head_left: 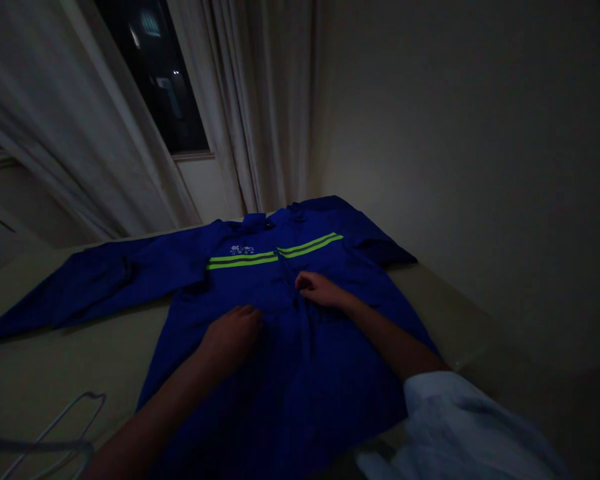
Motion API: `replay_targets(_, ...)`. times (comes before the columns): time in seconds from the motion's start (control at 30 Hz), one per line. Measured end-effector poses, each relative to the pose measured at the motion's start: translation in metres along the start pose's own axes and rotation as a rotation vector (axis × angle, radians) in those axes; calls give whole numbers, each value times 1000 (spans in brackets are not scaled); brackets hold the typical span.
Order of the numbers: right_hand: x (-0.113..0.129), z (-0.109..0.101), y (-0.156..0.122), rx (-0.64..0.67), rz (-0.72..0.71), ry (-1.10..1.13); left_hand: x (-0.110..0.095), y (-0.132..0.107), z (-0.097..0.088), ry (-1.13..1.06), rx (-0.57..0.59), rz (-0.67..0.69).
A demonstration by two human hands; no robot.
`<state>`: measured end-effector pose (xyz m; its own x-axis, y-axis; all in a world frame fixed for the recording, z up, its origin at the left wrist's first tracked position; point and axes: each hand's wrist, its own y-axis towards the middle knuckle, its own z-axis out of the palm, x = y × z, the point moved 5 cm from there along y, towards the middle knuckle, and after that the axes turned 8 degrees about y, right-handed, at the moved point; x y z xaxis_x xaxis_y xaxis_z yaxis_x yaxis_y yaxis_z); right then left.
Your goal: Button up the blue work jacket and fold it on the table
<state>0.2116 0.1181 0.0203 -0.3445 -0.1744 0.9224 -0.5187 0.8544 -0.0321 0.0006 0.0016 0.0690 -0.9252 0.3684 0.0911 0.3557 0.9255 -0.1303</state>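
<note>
Blue jacket (280, 360), white chest lettering (243, 250), illegible

Home, by look of it: long pale curtains (265, 100) (dark window (167, 100) between), plain wall (455, 153).

Single camera, head-worn, sighting forward and downward from above the wearer's forearms (395, 340), which enter from below. Blue jacket (280, 360) lies near, occupying mainly centre and lower frame. Curtains (260, 87) and dark window (165, 87) stand farther off, upper left to centre; wall (455, 133) bounds the right.
</note>
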Motion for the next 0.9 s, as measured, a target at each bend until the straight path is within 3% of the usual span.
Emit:
replay_targets(0.13,15,-1,-10,-54,-66,-398,-14,77,3,-199,-110,22)
replay_targets(0.23,20,3,-17,-66,-113,-611,-15,104,22,-278,-153,11)
replay_targets(0.43,12,7,-18,-105,-147,-652,-11,98,47,-314,-357,-144)
replay_targets(0.53,5,9,-12,-177,-124,-596,-7,108,43,-295,-272,-265)
replay_targets(0.63,1,12,-7,-219,-73,-592,1,130,38,-409,-141,-397)
replay_targets(0.7,1,12,-6,-227,-54,-606,5,141,36,-470,-132,-456)
replay_targets(0.9,1,10,-5,-240,-57,-629,1,142,37,-561,-350,-378)
